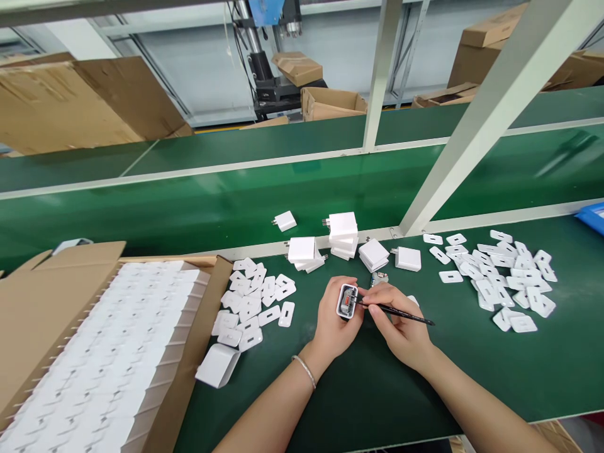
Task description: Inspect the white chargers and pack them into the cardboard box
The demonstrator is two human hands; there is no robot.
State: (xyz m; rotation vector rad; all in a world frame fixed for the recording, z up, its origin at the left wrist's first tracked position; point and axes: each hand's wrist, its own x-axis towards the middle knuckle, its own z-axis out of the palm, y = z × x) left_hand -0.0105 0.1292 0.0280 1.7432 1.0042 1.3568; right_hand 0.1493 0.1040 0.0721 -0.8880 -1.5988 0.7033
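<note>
Left hand (334, 322): wraps around the white housing, with fingers (336, 287) closed on its sides; wears a thin bracelet (306, 370) at the wrist.
Right hand (402, 328): pinches the slim black tool between thumb and fingers (380, 319), with the knuckles bent.
White housing (338, 304): sits inside the left fingers, just beside the right fingertips, with the open end facing the camera; shows dark circuitry (348, 301) and a red-orange patch inside.
Black tool (404, 313): slants out past the right fingers toward the right; points the other way, at the near-right edge of the opening; too small to tell whether touching.
Small metallic part (379, 279): lies just beyond the right fingers, partly hidden by them.
White chargers (343, 225): stand beyond both sets of fingers in small stacks and singly, some with prongs pointing left.
Left-hand plates (250, 306): lie left of the left fingers, loosely heaped, each with a slot.
Right-hand plates (489, 292): lie scattered well to the right of the right fingers.
Loose shell (218, 366): rests left of the left fingers and nearer the camera, beside the carton.
Carton (189, 358): stands open, well left of the left fingers; holds close-packed rows of white pieces (109, 340).
Worktop (361, 396): spreads green beneath the fingers and to both sides.
</note>
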